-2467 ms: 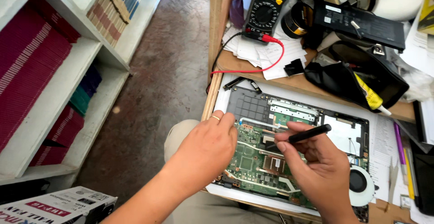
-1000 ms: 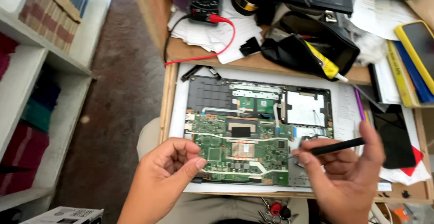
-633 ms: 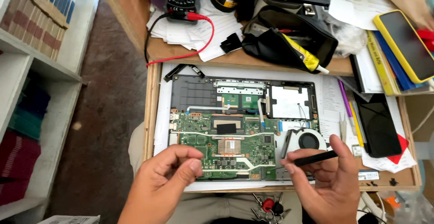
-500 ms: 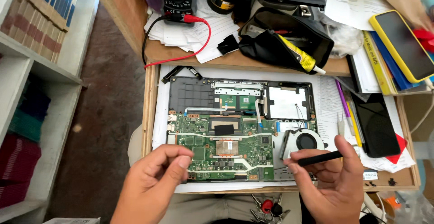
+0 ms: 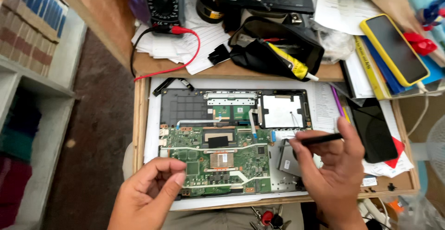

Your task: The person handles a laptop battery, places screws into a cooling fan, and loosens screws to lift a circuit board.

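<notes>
R hand [image 5: 331,174] grip pinches black tool [image 5: 320,139], tip just over laptop board [image 5: 218,158], fingers curled. L hand [image 5: 148,197] grip loosely curled, empty, at board's near-left edge; worktop [image 5: 141,118] rim just left.

Opened laptop [image 5: 232,142] lying flat and bottom-up on the surface, cover off, green circuit board [image 5: 218,158] exposed with a copper heat plate at its middle. Slim black tool [image 5: 320,139], perhaps a screwdriver, pinched nearly level above the laptop's right side.
</notes>
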